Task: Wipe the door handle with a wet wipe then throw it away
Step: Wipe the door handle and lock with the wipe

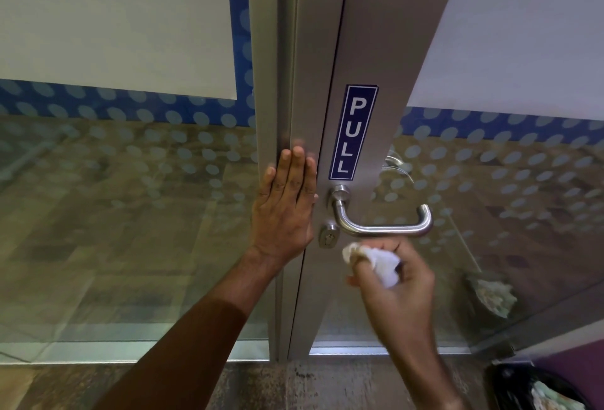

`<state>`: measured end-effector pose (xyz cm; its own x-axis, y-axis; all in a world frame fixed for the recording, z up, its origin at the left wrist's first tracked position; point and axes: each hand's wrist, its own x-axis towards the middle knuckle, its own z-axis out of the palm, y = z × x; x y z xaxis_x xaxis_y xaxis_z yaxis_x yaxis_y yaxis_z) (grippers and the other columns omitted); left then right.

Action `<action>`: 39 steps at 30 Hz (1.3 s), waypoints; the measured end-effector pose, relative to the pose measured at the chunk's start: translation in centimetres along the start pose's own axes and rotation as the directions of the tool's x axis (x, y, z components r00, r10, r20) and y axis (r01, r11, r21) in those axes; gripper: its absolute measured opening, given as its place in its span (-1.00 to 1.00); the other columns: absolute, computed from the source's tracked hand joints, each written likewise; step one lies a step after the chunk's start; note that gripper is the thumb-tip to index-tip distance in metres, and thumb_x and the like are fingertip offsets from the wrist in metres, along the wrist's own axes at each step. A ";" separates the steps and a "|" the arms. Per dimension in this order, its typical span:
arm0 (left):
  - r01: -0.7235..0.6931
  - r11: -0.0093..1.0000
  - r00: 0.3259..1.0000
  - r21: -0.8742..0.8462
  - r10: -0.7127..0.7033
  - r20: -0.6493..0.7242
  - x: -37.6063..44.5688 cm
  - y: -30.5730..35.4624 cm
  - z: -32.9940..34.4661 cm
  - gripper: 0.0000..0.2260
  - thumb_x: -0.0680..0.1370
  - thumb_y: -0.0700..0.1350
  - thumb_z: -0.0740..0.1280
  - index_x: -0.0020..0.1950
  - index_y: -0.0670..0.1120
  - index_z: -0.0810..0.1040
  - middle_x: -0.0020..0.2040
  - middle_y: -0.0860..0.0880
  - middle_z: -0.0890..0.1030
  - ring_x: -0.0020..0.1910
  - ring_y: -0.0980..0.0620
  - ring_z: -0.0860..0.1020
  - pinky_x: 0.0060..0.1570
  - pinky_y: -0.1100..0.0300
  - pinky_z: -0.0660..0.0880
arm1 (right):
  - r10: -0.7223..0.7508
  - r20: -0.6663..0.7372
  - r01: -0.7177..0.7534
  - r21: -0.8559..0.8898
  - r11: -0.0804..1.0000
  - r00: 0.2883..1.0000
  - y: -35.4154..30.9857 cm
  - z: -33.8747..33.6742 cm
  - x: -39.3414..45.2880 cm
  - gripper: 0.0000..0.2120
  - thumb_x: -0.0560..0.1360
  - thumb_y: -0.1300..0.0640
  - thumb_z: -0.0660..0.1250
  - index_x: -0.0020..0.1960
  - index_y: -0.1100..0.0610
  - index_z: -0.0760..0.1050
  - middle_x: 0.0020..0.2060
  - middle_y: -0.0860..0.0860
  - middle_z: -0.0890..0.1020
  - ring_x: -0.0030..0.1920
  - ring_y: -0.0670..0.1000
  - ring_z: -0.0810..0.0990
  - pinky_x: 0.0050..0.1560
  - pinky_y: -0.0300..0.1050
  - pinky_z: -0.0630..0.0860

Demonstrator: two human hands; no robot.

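Below door handle (385,225): right hand (397,282) clutches wet wipe (382,264) | left hand (286,203) spread flat | bin (536,390) holds rubbish

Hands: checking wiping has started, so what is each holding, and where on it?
Right hand pinches a bunched white wet wipe in its fingers, below the door handle. Left hand holds nothing, flat on the door frame.

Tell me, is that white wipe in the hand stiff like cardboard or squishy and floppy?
Probably squishy and floppy: the wet wipe is scrunched into a wrinkly wad inside the right hand, which stiff card would not do. It likely weighs very little, since a loose finger hold carries it. If let go just under the door handle, it would probably drop limp, not roll.
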<state>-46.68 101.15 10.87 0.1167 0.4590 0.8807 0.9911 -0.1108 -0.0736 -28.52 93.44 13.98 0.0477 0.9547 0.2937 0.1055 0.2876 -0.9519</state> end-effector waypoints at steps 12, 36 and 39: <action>-0.015 1.000 1.000 0.010 0.015 0.014 0.0 -0.1 -0.1 -0.22 0.55 -0.14 0.24 0.58 -0.18 -0.24 0.59 -0.13 -0.31 0.59 -0.06 -0.25 0.56 0.02 -0.26 | -0.469 0.584 0.749 -0.525 0.404 0.662 -2.8 1.7 7.1 -0.79 0.51 0.14 0.35 0.09 0.21 0.61 0.02 0.09 0.51 -0.09 -0.03 0.51 -0.12 -0.24 0.51; -0.016 1.000 1.000 0.008 0.016 0.012 0.0 -0.1 0.0 -0.21 0.51 -0.16 0.21 0.58 -0.19 -0.23 0.60 -0.14 -0.29 0.59 -0.07 -0.23 0.56 0.01 -0.25 | -0.165 0.251 0.285 -0.580 0.763 0.954 -3.9 -1.7 9.1 -0.92 0.47 0.01 0.47 -0.07 0.00 0.66 -0.23 -0.19 0.65 -0.20 -0.28 0.59 -0.25 -0.43 0.45; -0.015 1.000 1.000 0.015 0.015 0.011 -0.2 -0.2 0.1 -0.20 0.51 -0.16 0.23 0.58 -0.19 -0.23 0.59 -0.14 -0.30 0.59 -0.08 -0.24 0.56 0.01 -0.26 | -0.223 0.327 0.388 -0.634 0.669 0.918 -4.3 -0.2 8.1 -0.96 0.46 0.12 0.45 -0.09 0.01 0.66 -0.21 -0.10 0.69 -0.23 -0.19 0.61 -0.26 -0.42 0.45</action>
<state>-46.90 101.15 10.71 0.1326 0.4667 0.8744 0.9900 -0.1048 -0.0942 -28.41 99.94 20.52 -0.3049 0.8376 0.4534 0.7187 0.5147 -0.4675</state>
